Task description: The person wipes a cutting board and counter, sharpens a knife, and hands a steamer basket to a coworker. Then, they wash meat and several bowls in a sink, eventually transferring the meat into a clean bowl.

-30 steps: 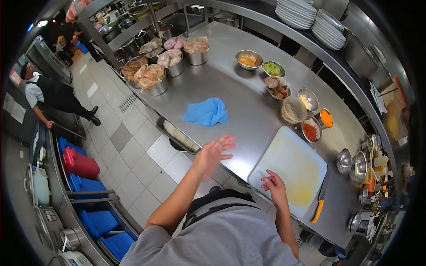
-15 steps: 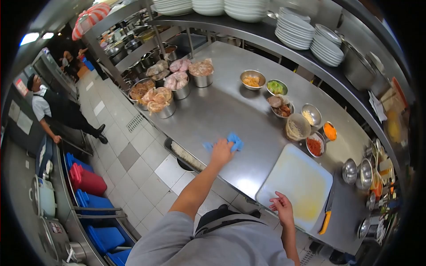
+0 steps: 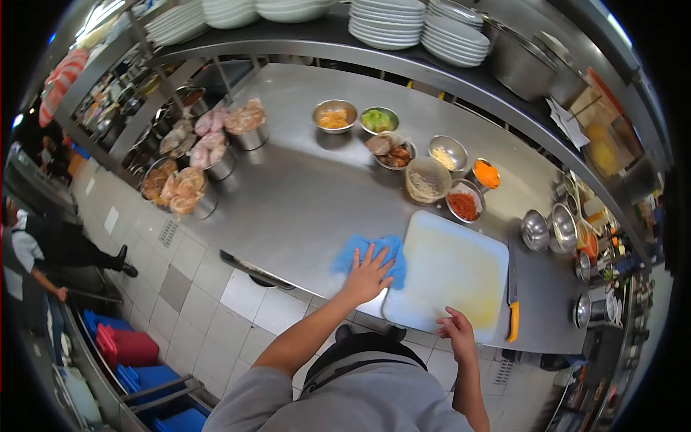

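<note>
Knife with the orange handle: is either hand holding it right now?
No. The knife lies on the steel counter right of the cutting board, while the left hand presses the blue cloth and the right hand rests at the board's near edge.

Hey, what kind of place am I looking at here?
Most likely a restaurant or commercial kitchen: a long stainless steel counter set with metal bowls of prepped ingredients, stacks of white plates on the shelf above, and a white cutting board with a knife beside it.
</note>
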Action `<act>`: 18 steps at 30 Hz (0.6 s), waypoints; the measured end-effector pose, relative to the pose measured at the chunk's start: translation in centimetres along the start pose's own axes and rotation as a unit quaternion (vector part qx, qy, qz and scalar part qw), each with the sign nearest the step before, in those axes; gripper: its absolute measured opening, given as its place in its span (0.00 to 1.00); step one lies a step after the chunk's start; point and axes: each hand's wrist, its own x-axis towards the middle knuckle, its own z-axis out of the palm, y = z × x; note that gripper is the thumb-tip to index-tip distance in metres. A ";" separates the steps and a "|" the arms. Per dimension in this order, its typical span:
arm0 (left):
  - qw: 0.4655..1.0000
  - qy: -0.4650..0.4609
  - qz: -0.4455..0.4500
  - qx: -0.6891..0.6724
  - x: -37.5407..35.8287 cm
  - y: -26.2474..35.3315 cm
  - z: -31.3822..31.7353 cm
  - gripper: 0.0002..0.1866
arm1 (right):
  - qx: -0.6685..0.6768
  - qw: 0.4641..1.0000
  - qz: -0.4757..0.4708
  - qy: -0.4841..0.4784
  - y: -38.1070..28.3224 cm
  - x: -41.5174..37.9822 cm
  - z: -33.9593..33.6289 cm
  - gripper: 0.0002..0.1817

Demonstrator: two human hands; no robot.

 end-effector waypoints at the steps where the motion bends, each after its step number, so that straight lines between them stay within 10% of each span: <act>1: 0.996 -0.037 0.051 0.057 0.4 -0.8 1.9 0.30 | 0.008 1.000 0.003 0.002 0.2 -0.3 -0.2 0.23; 6: 0.944 0.144 0.054 0.291 7.8 -9.9 4.6 0.30 | 0.008 0.997 0.028 0.066 2.1 -3.5 -2.8 0.23; 13: 0.940 0.054 -0.315 0.119 18.1 -14.1 -4.2 0.39 | 0.072 0.967 0.095 0.225 9.0 -13.2 -7.9 0.24; 18: 0.990 0.001 -0.082 0.116 20.9 -6.1 0.7 0.35 | 0.087 0.949 0.192 0.234 17.4 -17.1 -8.7 0.24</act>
